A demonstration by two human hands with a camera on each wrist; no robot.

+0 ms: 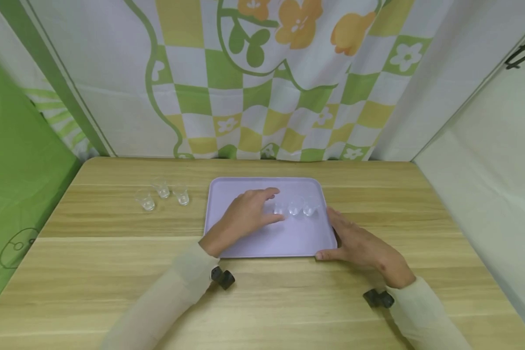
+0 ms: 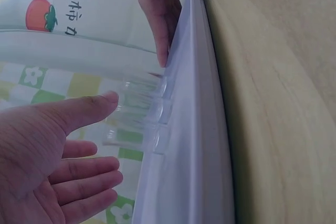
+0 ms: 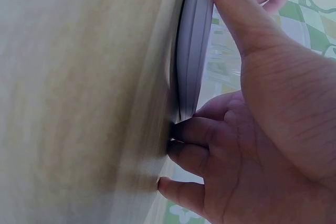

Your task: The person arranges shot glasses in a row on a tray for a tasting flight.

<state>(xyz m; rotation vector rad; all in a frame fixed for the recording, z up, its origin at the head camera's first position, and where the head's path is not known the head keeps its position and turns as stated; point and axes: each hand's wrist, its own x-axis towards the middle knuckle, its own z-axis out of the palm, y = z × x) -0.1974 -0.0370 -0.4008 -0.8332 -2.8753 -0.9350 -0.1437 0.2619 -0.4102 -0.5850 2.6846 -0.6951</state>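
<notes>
A lavender tray [image 1: 280, 241] lies on the wooden table, with three small clear shot glasses [image 1: 295, 207] upright in a row on its right half. Over the tray is my left hand [image 1: 245, 212], its thumb and fingers spread apart around the left end of that row. In the left wrist view the palm is bare, and a gap shows between the fingers and the nearest glass [image 2: 159, 139]. My right hand [image 1: 360, 245] holds the tray's near right corner, thumb along the front edge and fingers along the right side. Its fingertips [image 3: 181, 129] reach low at the tray's edge.
Three more clear shot glasses [image 1: 182, 197] stand in a loose group on the table [image 1: 113, 272], left of the tray. Behind the table hangs a checked, flowered curtain [image 1: 280, 107]. White cloth [image 1: 485, 170] borders the right side, green cloth [image 1: 22, 136] the left.
</notes>
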